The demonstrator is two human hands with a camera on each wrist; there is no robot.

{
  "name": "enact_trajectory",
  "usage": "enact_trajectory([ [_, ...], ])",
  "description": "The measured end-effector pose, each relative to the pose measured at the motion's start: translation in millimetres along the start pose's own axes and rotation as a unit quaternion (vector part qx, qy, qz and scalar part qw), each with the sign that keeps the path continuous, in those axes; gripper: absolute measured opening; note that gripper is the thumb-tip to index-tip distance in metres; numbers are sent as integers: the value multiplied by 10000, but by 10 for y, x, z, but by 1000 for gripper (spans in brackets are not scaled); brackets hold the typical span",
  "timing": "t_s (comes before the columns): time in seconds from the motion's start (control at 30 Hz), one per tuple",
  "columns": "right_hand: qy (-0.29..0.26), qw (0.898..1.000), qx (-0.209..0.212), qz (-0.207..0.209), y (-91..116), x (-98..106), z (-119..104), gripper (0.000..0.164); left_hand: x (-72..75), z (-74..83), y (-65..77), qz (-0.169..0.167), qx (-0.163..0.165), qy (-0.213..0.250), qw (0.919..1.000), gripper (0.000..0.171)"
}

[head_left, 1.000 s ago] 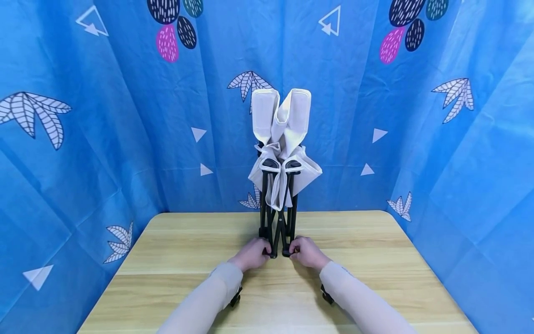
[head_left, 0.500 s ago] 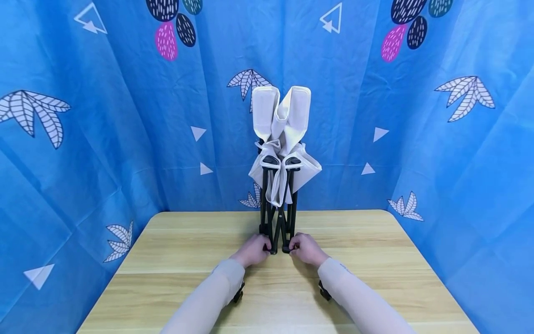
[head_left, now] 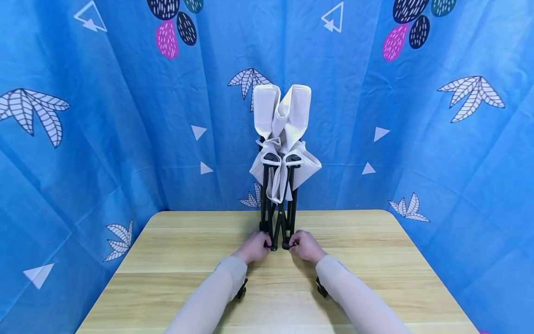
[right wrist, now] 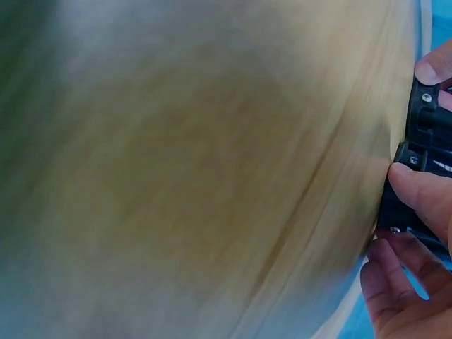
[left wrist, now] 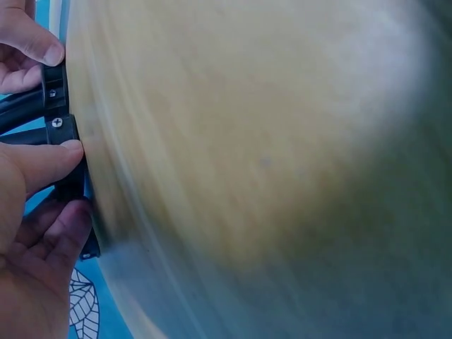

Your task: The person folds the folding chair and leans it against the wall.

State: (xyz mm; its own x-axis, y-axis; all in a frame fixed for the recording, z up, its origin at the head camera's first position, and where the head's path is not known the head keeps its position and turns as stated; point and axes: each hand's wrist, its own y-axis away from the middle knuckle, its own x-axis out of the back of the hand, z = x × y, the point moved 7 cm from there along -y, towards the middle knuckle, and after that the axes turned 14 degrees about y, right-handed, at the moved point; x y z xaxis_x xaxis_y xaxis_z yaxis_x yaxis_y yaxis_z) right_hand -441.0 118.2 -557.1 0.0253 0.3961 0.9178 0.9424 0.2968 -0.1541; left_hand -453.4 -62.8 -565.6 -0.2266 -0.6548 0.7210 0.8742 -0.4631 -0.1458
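Note:
A folded camping chair with white fabric and a black tube frame stands upright on the table in the head view. Its crossed legs end in black plastic feet on the tabletop. My left hand pinches the left front foot between thumb and fingers, plain in the left wrist view. On the other side my right hand pinches the right front foot, its thumb lying on the plastic near a screw. The two feet stand close together with a small gap. The rear legs are partly hidden behind the front ones.
A wooden table with rounded far corners carries the chair near its back edge. Blue patterned curtains hang behind and at both sides. Black wrist straps show under the sleeves.
The whole scene, chair and hands included, sits slightly higher in the head view than before, as if the camera tilted. Both hands keep their hold on the feet.

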Motion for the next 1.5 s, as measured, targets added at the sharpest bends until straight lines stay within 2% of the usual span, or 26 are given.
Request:
enact_trajectory([
  [0.33,39,9998,-115,156,-49,-12,47,3,13,2,-44,134,127,101,9998,11],
  [0.47,6,9996,-246,157,-60,-31,68,4,-7,-22,-57,159,293,216,9992,11],
  [0.63,-146,9989,-405,189,-79,-44,78,9,-38,-39,-67,159,337,260,9990,12],
  [0.97,-204,9971,-686,271,-134,-57,105,12,-20,-42,-112,224,276,338,9988,13],
  [1.27,-333,9957,-810,316,-196,-62,131,8,14,-26,-155,449,-19,221,9987,12],
  [1.5,-293,9955,-885,183,-240,-44,141,5,27,-12,-196,479,-43,238,9986,11],
])
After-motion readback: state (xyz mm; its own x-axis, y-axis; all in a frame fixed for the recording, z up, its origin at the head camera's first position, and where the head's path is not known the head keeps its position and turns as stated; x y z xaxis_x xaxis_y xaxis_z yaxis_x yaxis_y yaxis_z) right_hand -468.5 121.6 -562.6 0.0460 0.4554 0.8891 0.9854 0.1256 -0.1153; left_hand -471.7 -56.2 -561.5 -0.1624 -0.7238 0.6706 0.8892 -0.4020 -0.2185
